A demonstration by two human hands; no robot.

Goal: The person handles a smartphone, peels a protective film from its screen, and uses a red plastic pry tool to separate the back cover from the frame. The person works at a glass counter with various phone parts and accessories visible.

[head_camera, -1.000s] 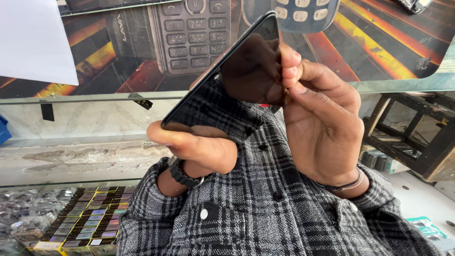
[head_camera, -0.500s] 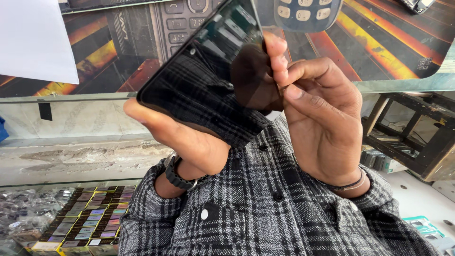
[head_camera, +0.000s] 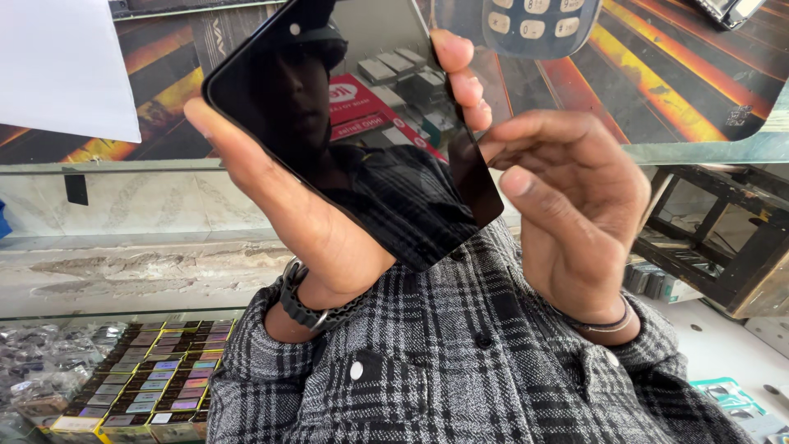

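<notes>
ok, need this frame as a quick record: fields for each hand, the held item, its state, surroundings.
left hand: left hand holds the smartphone from behind, fingers along its left edge
right hand: right hand at the phone's right edge, one fingertip up on the edge, not gripping
held item: black smartphone, screen dark and glossy, tilted toward the camera
wrists: black watch on left, thin band on right
clothing: grey plaid sleeves
surroundings: glass counter, rows of small boxes under it, keypad-phone poster behind
</notes>
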